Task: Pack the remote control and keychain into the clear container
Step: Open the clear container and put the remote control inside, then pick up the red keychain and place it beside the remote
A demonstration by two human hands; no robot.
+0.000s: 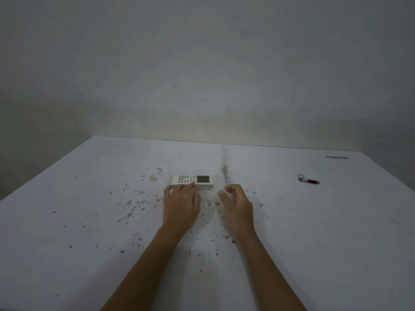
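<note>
A white remote control with a small grey screen lies flat near the middle of the white table, its long side across my view. My left hand is palm down with its fingertips resting on the remote's near left edge; it is not wrapped around the remote. My right hand hovers just right of the remote with fingers curled and apart, holding nothing. The keychain, a metal ring on a small red and silver piece, lies far to the right. No clear container is in view.
The table top is speckled with dark spots around my hands. A thin grey strip lies at the far right corner. A plain wall rises right behind the table's far edge.
</note>
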